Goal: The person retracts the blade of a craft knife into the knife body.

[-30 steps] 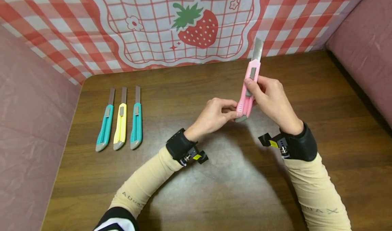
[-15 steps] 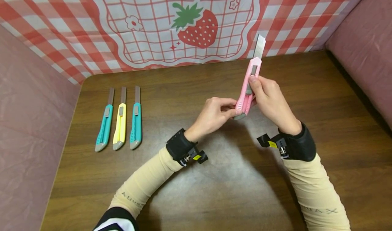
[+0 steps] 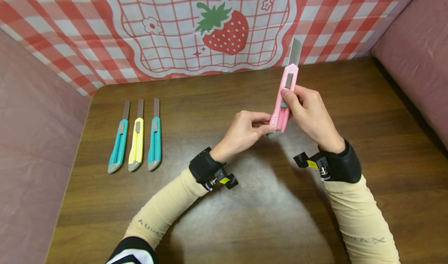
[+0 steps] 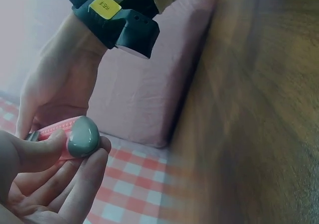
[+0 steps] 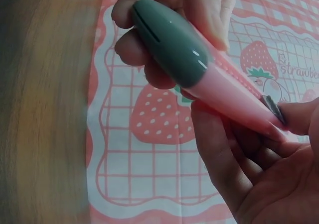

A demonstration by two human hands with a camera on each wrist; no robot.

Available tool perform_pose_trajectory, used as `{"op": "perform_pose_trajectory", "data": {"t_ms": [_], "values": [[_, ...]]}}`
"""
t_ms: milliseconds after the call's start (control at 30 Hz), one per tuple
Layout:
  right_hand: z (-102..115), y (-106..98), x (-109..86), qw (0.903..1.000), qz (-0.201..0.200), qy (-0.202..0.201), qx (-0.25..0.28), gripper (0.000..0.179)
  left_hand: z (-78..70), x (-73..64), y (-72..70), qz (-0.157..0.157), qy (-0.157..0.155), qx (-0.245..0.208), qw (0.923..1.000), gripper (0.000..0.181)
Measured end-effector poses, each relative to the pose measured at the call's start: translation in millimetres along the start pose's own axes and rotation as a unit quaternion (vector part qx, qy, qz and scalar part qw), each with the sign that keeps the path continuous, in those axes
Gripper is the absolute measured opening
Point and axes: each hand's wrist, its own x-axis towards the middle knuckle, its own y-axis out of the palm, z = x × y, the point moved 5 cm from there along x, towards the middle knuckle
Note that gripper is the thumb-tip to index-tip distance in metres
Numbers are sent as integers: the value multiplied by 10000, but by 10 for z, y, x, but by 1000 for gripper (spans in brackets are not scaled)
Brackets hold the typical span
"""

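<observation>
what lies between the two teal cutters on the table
The yellow cutter lies between them, apart from both; the head view shows it.

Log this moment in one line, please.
left hand: holds pink cutter; right hand: grips it; blade: extended; yellow cutter: on table, between teal cutters

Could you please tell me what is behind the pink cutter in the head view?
Behind the pink cutter: red-and-white cloth beyond the blade, the wooden table beyond the handle. Whatever its handle and the right hand directly cover cannot be seen.
</observation>
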Motion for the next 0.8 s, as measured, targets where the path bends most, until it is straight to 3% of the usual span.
{"op": "perform_pose_trajectory", "data": {"t_ms": [233, 600, 800], "values": [[71, 29, -6, 9997, 241, -11, -38, 14, 15, 7, -10, 181, -162, -394, 9989, 17], [-10, 19, 1, 9997, 210, 31, 74, 15, 27, 28, -6, 396, -271, -466, 9978, 17], [4, -8, -4, 9996, 209, 33, 208, 15, 46, 24, 4, 426, -479, -833, 9945, 15]]}}
